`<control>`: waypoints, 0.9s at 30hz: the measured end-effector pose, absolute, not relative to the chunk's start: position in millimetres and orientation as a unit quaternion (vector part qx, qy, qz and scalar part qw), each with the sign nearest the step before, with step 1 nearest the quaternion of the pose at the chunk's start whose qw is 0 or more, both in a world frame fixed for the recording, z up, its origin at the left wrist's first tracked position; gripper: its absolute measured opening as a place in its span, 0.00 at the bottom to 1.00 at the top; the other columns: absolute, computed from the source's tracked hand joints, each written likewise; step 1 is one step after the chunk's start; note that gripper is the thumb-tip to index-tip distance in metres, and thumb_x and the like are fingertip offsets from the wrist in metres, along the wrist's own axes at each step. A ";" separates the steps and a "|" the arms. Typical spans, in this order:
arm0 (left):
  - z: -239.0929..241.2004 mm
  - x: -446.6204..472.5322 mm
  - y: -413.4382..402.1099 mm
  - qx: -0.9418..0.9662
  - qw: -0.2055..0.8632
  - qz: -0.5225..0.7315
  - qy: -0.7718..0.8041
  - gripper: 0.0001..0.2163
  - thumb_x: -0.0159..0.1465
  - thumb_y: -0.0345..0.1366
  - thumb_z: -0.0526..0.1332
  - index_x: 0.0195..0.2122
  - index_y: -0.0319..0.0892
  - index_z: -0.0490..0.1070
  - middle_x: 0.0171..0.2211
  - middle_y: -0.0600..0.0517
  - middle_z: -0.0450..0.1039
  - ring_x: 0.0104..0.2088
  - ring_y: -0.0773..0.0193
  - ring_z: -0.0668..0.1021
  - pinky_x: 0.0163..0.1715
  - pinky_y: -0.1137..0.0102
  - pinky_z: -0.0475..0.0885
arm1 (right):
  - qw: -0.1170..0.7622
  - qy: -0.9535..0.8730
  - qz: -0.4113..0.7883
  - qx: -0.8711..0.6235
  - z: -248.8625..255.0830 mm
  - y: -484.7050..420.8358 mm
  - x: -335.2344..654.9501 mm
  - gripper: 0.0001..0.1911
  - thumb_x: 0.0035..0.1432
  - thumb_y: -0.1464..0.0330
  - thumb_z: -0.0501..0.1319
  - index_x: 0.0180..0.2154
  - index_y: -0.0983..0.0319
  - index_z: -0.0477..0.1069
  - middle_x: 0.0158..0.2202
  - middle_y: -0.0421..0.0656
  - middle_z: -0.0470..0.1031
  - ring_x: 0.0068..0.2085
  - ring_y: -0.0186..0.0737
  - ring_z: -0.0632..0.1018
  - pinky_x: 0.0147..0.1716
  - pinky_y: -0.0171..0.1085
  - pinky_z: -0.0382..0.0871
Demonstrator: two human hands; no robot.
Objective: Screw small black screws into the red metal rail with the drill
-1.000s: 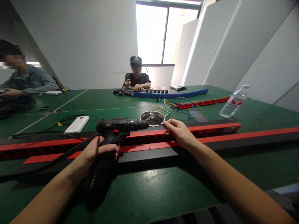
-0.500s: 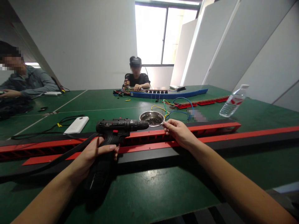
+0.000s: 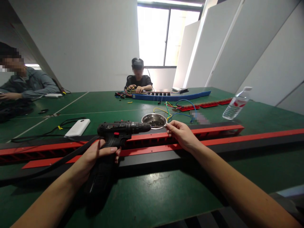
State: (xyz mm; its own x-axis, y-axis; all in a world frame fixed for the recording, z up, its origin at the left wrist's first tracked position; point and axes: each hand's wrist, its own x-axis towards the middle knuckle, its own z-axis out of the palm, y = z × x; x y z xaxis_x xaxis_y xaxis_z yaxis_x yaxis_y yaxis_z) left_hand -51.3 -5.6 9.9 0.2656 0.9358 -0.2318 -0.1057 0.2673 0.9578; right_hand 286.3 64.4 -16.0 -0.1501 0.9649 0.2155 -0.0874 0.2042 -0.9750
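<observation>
Two hands work over the green bench [image 3: 154,196]. The left hand [image 3: 99,155] is closed around the grip of a black drill [image 3: 118,129], thumb laid across the front of the handle. The drill sits level, its nose aimed right toward the other hand. The right hand [image 3: 181,134] is just beyond that nose, palm down, thumb and forefinger drawn together in a pinch (whether anything small sits between them is too fine to tell). Directly behind its fingertips, almost touching them, stands a steel bowl [image 3: 154,119] with a heap of small dark pieces in the bottom. A long red-and-black rail [image 3: 237,138] lies crosswise under both hands and runs out past each wrist. A black cable [image 3: 47,166] trails from beneath the left hand toward the left edge. Beyond the left hand lies a white power bank [image 3: 78,127]. Beyond the right hand a tangle of coloured wires [image 3: 175,106] lies behind the bowl, and farther out to the right stands a water bottle [image 3: 235,107], leaning in this view. Well past both hands, at the far side of the bench, a blue strip [image 3: 173,96] lies in front of a seated person [image 3: 139,79] whose hands are busy with wires. Another person [image 3: 26,84] sits far out to the left.
</observation>
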 end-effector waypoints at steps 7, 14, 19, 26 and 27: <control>8.9 -53.6 -4.7 0.460 0.654 0.397 0.451 0.09 0.55 0.37 0.73 0.34 0.40 0.78 0.30 0.51 0.76 0.28 0.65 0.77 0.29 0.74 0.75 | 0.533 -0.601 0.453 -0.387 -14.7 63.8 286.6 0.20 0.57 0.51 0.69 0.30 0.60 0.71 0.26 0.38 0.72 0.27 0.33 0.68 0.31 0.37 0.63; 11.7 -53.9 -7.4 0.460 0.656 0.398 0.448 0.08 0.57 0.36 0.71 0.35 0.39 0.78 0.31 0.51 0.76 0.29 0.65 0.77 0.31 0.73 0.74 | 0.542 -0.602 0.445 -0.382 -11.0 61.2 284.5 0.18 0.57 0.53 0.70 0.30 0.60 0.71 0.26 0.38 0.72 0.27 0.34 0.69 0.32 0.37 0.64; 11.4 -52.5 -8.8 0.463 0.655 0.393 0.450 0.09 0.54 0.38 0.72 0.32 0.39 0.77 0.30 0.50 0.74 0.28 0.65 0.76 0.29 0.73 0.72 | 0.540 -0.591 0.457 -0.387 -9.0 61.0 282.4 0.18 0.57 0.53 0.70 0.30 0.60 0.71 0.25 0.38 0.71 0.27 0.34 0.69 0.32 0.38 0.64; 10.9 -51.6 -11.5 0.496 0.627 0.402 0.446 0.11 0.53 0.40 0.72 0.33 0.40 0.76 0.29 0.50 0.73 0.29 0.63 0.75 0.29 0.71 0.71 | 0.567 -0.551 0.484 -0.375 -12.4 62.1 282.5 0.17 0.54 0.55 0.73 0.31 0.61 0.73 0.26 0.38 0.71 0.28 0.33 0.70 0.31 0.37 0.64; 10.6 -51.9 -12.2 0.500 0.623 0.401 0.448 0.11 0.54 0.40 0.72 0.33 0.40 0.76 0.29 0.50 0.73 0.29 0.62 0.76 0.29 0.71 0.71 | 0.570 -0.553 0.477 -0.377 -12.7 61.9 282.2 0.17 0.55 0.55 0.72 0.30 0.60 0.72 0.25 0.38 0.71 0.27 0.33 0.70 0.31 0.36 0.64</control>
